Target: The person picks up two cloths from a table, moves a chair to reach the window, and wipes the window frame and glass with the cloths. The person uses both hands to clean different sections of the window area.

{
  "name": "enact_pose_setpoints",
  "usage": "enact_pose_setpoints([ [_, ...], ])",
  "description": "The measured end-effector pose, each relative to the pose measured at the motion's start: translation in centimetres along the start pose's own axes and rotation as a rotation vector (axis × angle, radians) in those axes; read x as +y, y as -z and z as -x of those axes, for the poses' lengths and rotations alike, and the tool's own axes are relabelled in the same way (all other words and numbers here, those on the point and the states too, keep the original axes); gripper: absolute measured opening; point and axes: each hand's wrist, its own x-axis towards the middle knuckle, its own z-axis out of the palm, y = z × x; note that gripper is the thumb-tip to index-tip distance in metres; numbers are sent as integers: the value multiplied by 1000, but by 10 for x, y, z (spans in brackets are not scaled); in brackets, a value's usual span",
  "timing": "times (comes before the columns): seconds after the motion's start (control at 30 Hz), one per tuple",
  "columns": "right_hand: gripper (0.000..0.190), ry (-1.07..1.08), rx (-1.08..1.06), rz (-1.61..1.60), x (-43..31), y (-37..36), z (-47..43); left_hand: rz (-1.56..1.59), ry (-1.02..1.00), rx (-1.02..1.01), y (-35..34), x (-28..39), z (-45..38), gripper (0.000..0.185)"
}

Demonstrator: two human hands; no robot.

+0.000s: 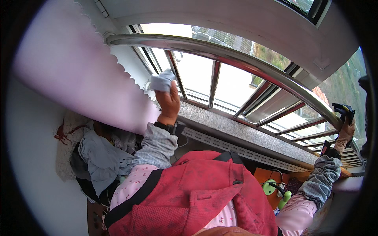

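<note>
My left hand (pixel 169 101) is raised at the left end of the window and grips a folded light grey cloth (pixel 162 81), which looks slightly blurred. The cloth is in front of the window's left edge, near the upright bars of a stainless steel guard rail (pixel 212 50). On the far right, my right hand (pixel 346 132) is at the rail's curved top tube, with a dark object with yellow marks (pixel 343 110) at its fingers; what that object is, I cannot tell. Both forearms wear grey sleeve covers and dark wristbands.
A scalloped pink curtain (pixel 88 70) hangs at left above a pile of grey and dark clothes (pixel 103 159). Below the bars runs a speckled stone sill (pixel 218 118) and a slotted white strip (pixel 236 150). A green round-based device (pixel 268 187) with cables lies at lower right.
</note>
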Motion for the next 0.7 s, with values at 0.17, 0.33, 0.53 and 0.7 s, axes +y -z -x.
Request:
enact_pose_setpoints([
  [0.17, 42, -18, 34, 17, -3, -1, 1, 197, -16, -196, -40, 46, 15, 29],
  [0.33, 41, -11, -6, 24, -4, 0, 2, 246, 484, -270, -85, 42, 5, 49],
  [0.53, 39, 34, 38, -21, -17, 4, 9, -12, -98, 11, -95, 24, -44, 22],
  [0.7, 39, 80, 44, 53, -19, 10, 10, -193, -267, -311, -100, 10, -57, 27],
])
